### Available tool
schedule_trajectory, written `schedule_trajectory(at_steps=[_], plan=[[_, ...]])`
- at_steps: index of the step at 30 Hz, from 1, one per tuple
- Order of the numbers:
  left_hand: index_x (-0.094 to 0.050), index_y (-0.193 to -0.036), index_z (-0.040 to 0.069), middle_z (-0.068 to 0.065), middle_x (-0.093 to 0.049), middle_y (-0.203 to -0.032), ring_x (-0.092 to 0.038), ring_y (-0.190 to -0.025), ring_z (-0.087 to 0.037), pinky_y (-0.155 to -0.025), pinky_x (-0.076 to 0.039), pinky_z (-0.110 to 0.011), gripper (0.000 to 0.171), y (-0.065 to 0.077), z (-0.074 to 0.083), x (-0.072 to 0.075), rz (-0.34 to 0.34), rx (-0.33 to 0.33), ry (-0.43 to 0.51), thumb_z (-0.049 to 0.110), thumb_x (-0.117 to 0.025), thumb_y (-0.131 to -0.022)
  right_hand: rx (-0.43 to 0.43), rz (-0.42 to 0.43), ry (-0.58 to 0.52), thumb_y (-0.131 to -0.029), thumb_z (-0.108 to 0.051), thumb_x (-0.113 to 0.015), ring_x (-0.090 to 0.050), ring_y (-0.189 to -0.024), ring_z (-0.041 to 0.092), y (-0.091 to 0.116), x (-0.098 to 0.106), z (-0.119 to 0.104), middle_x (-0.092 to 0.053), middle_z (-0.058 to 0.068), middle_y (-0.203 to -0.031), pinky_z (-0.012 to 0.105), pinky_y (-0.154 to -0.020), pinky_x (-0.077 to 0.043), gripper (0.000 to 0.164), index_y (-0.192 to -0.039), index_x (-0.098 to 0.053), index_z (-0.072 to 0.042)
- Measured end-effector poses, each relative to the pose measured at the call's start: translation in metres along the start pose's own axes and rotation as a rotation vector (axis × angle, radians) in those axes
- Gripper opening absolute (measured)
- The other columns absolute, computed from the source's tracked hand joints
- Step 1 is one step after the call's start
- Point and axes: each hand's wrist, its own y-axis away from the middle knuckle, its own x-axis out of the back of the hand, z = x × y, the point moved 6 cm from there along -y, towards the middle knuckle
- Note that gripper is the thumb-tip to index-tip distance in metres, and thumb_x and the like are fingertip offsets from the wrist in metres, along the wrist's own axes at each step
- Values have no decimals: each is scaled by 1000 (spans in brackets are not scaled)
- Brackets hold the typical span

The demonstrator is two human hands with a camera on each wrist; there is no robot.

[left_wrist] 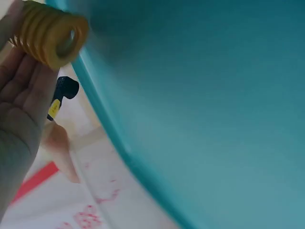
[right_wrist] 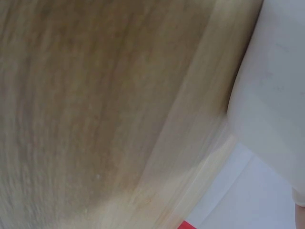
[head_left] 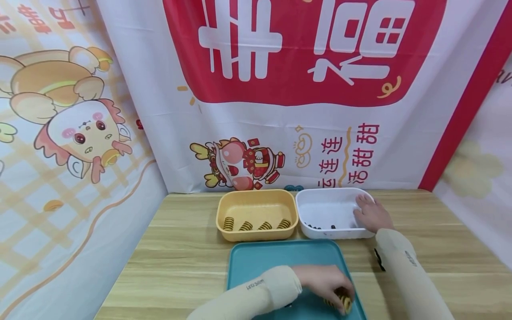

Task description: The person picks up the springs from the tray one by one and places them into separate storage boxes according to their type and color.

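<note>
Over the right side of the teal tray [head_left: 280,253], my left hand [head_left: 326,282] pinches a yellow coil spring [head_left: 347,305]. The left wrist view shows that spring [left_wrist: 52,38] between thumb and fingers, its round open end facing out. My right hand [head_left: 374,215] rests over the right rim of the white bin [head_left: 332,232], with its fingers reaching inside. A few small dark pieces [head_left: 314,227] lie near that bin's front wall. From the right wrist, only the white bin's outer wall [right_wrist: 271,95] and a bit of finger [right_wrist: 300,214] appear.
Left of the white bin, a yellow bin [head_left: 256,195] holds several coil springs [head_left: 265,226] along its front wall. Both bins stand behind the tray on a wood-grain table [head_left: 176,253]. Printed cloth [head_left: 156,111] hangs at the back and sides.
</note>
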Motion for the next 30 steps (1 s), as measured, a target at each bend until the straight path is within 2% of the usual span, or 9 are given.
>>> schedule_trajectory(at_steps=[3, 8, 12, 15, 19, 24, 30], plan=[[-66, -110, 6, 7, -65, -93, -52, -78, 11, -73, -43, -4, 25, 7, -8, 6, 61, 4, 178, 14, -69, -87, 1, -1, -4, -97, -25, -36, -19, -136, 45, -1, 1, 0, -27, 31, -145, 57, -111, -11, 57, -138, -33, 15], [-67, -110, 5, 11, -65, -88, -57, -80, 7, -74, -48, -10, 25, 21, -29, 18, 220, 115, 496, 12, -69, -86, 7, 3, -3, -98, -25, -36, -20, -136, 45, -1, 1, 0, -28, 31, -145, 57, -111, -11, 56, -137, -34, 15], [-67, -110, 3, 9, -66, -88, -60, -80, -1, -74, -51, -18, 22, 32, -47, 24, 384, 210, 812, 10, -65, -90, 19, 21, -4, -97, -24, -36, -22, -135, 45, 0, 2, 0, -29, 32, -144, 58, -110, -12, 56, -136, -35, 16], [-64, -115, -2, 2, -67, -92, -61, -82, -6, -78, -54, -25, 25, 38, -58, 25, 501, 236, 1075, 8, -60, -93, 30, 33, -6, -97, -23, -36, -23, -135, 46, 1, 2, -2, -31, 32, -143, 58, -110, -12, 55, -136, -36, 16], [-60, -118, -7, -3, -67, -96, -62, -85, -10, -83, -54, -31, 29, 40, -70, 24, 628, 246, 1322, 10, -56, -95, 28, 26, -11, -97, -23, -37, -23, -134, 46, 2, 1, -4, -31, 32, -143, 58, -110, -12, 55, -136, -36, 16], [-60, -118, -6, -6, -67, -100, -64, -87, -13, -87, -52, -35, 31, 44, -79, 25, 752, 257, 1425, 16, -56, -96, 0, 6, -13, -97, -26, -37, -21, -135, 45, 2, 0, -3, -29, 31, -144, 58, -110, -11, 57, -137, -34, 15], [-60, -118, -7, -7, -67, -101, -64, -88, -13, -91, -50, -37, 33, 48, -82, 31, 780, 264, 1460, 18, -56, -96, 3, 15, -11, -97, -25, -37, -21, -135, 45, 1, 2, -3, -29, 31, -144, 58, -110, -11, 57, -137, -34, 15]])
